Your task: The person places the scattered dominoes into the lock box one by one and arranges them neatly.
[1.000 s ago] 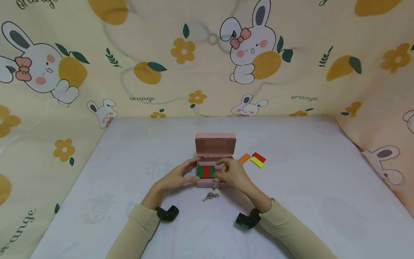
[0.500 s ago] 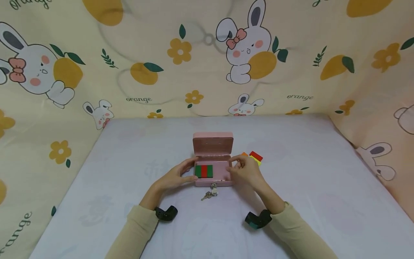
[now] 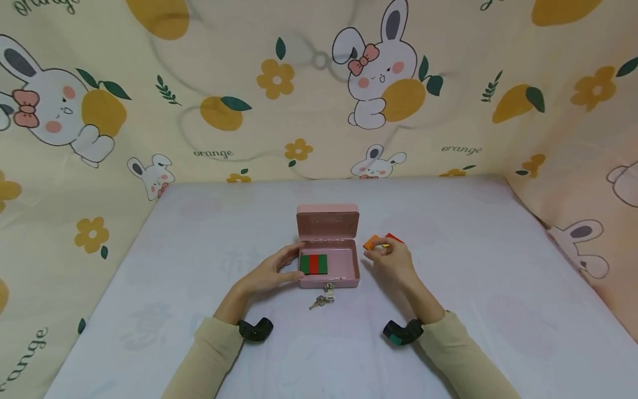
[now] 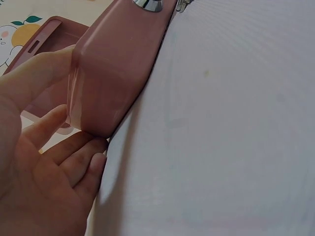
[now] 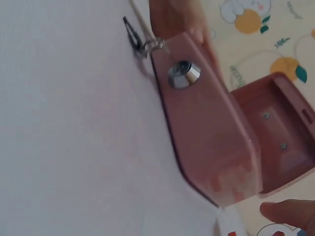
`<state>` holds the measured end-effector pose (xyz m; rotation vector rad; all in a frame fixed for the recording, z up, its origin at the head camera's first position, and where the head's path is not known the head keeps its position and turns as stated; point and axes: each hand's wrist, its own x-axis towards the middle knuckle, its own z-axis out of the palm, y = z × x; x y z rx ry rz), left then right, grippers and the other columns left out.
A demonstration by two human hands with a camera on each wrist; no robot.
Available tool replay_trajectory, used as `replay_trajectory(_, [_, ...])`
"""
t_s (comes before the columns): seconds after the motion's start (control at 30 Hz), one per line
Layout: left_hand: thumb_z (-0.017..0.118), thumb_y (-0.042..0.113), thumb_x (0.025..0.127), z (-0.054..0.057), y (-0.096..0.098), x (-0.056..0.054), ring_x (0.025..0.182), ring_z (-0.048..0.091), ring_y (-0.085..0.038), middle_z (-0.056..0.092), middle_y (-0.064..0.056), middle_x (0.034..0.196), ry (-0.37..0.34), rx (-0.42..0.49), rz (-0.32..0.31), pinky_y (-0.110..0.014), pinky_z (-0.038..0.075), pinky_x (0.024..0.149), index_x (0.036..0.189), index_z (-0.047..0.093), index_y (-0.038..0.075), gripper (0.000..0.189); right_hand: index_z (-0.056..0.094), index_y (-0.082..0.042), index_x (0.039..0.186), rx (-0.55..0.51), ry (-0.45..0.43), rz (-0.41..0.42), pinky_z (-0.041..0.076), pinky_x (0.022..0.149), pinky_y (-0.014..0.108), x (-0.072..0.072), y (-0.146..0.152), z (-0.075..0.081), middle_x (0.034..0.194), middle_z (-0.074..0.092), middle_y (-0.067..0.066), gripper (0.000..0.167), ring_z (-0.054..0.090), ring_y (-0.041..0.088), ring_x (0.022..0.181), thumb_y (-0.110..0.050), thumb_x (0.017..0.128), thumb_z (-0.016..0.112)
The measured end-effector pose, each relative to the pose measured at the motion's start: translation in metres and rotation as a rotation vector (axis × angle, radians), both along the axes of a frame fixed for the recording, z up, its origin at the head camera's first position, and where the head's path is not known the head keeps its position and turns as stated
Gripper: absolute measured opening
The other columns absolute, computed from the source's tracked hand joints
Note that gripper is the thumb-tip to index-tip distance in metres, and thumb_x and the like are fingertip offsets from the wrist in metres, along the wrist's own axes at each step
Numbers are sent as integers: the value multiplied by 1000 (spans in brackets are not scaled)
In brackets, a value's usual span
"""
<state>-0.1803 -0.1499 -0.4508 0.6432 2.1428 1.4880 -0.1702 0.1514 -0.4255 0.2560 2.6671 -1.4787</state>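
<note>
A pink metal cash box (image 3: 344, 260) stands on the table with its lid (image 3: 327, 224) raised. Inside, toward its left, lie green and red tiles (image 3: 314, 264) side by side. My left hand (image 3: 271, 270) holds the box's left side, thumb near the front corner and fingers farther back; the left wrist view shows the fingers (image 4: 81, 164) against the box wall. To the right of the box, my right hand (image 3: 394, 260) hovers by an orange tile (image 3: 371, 242), thumb and forefinger apart. That hand partly covers a red tile (image 3: 394, 237) and a yellow one.
A silver lock (image 3: 329, 287) is on the box front, with keys (image 3: 319, 302) hanging from it onto the white tabletop (image 3: 224, 221). A cloth (image 3: 219, 66) printed with rabbits and oranges rises behind and at both sides.
My right hand has moved out of the box, rightward to the loose tiles, uncovering the box's right half. My left hand stays on the box. The head view has shifted slightly.
</note>
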Motion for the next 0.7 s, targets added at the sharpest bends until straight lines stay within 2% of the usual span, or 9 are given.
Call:
replay_trajectory(0.1, [66, 19, 91, 1, 1, 1, 150, 23, -36, 23, -9, 162, -9, -7, 6, -56, 20, 123, 152, 27, 15, 73, 63, 2, 114, 17, 20, -18, 41, 62, 19, -4, 2, -5, 72, 66, 2, 38, 52, 4, 66, -22, 85, 72])
replay_trajectory(0.27, [66, 18, 91, 1, 0, 1, 150, 24, -36, 23, -10, 162, -11, -14, 12, -56, 20, 123, 152, 26, 15, 73, 59, -1, 122, 52, 33, -25, 35, 52, 18, -10, 3, -11, 62, 55, -6, 45, 44, 4, 56, -24, 85, 72])
replay_trajectory(0.47, [67, 20, 91, 1, 0, 0, 150, 24, -35, 24, -9, 162, -14, -12, 14, -55, 20, 123, 152, 27, 15, 74, 47, 1, 135, 49, 19, -18, 41, 46, 19, -14, 7, -14, 59, 56, -7, 58, 45, 3, 43, -21, 87, 70])
replay_trajectory(0.7, [67, 21, 91, 3, 2, 2, 150, 24, -35, 24, -8, 162, -20, -24, 27, -56, 20, 123, 152, 27, 17, 73, 46, 3, 136, 57, -15, -5, 39, 43, 19, -17, 8, -17, 52, 49, -8, 58, 43, 4, 39, -16, 87, 69])
